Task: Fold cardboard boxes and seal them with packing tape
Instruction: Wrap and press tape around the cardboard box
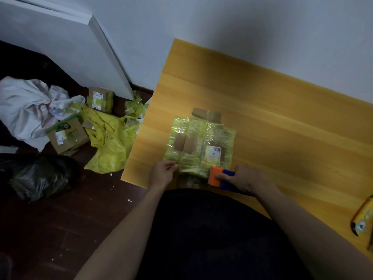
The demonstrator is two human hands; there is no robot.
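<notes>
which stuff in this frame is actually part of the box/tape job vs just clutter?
In the job:
flattened cardboard box on the table
orange-and-blue tape dispenser, gripped by the right hand
left hand, pinching the box's near-left edge

Lying about:
two cardboard boxes on the floor
yellow plastic
white sack
black bag
yellow packet at the table's right edge

A yellow wooden table (pixel 282 122) stands against a pale wall (pixel 222 27), beside dark floor (pixel 60 219) in dim light.

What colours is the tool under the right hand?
Orange and blue tape dispenser, held by the right hand; head view.
</notes>
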